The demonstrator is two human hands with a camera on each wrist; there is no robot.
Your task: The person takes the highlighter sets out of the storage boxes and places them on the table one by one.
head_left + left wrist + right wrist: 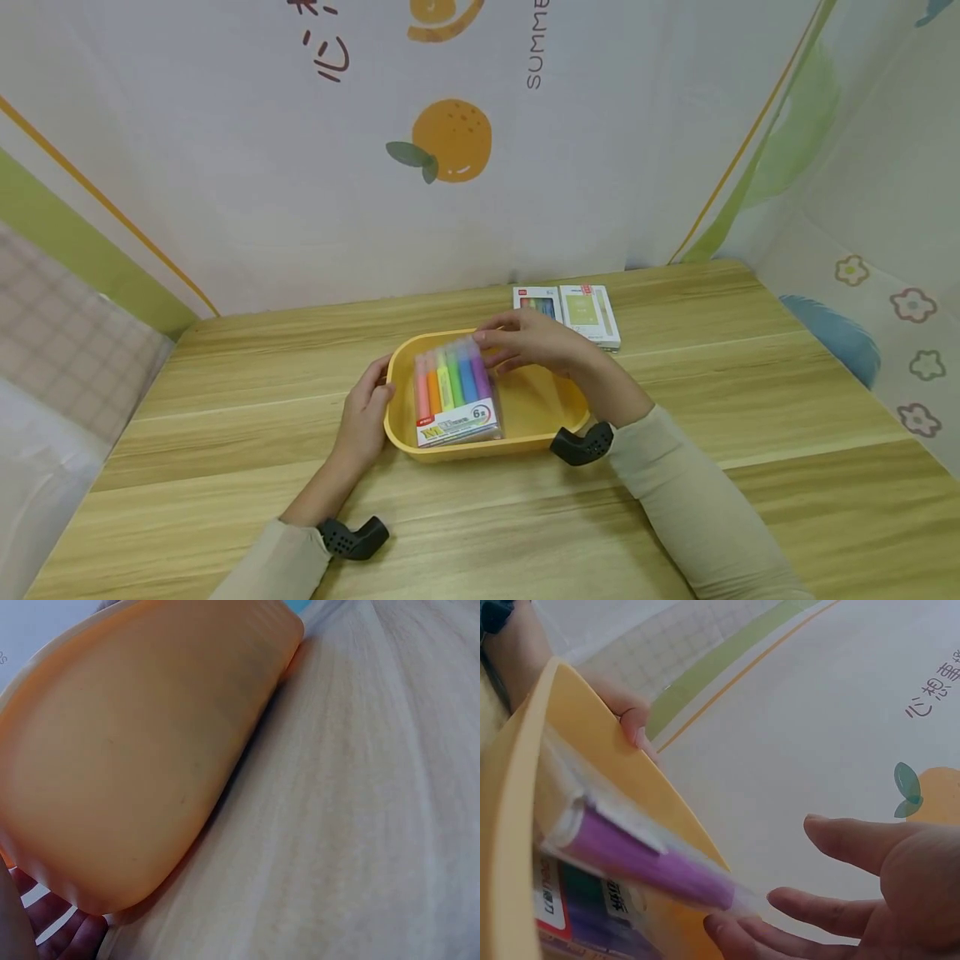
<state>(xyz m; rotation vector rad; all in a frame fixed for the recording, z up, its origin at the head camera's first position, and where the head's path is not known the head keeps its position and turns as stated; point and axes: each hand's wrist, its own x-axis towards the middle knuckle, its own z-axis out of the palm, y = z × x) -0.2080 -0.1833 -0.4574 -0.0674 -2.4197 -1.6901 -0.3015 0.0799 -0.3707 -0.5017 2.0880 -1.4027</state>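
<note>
Evidently the step in hand was setting the highlighter pack [455, 398] into the yellow tray [543, 410] at the centre of the head view. The pack lay in the tray's left half, its far end raised against the rim. The right hand [534, 343] sat over that far end; in the right wrist view its fingers [832, 915] were spread and nearly straight, one fingertip touching the pack's corner, gripping nothing. The left hand [365, 415] rested against the tray's left wall, fingers laid on the rim rather than curled tight, steadying it on the wooden table [750, 392]. Two more boxed packs [570, 312] lay just above the tray, towards the frame's upper middle. The next move, I judged, called for lifting the right hand clear and, if needed, pressing the raised end down flat.
</note>
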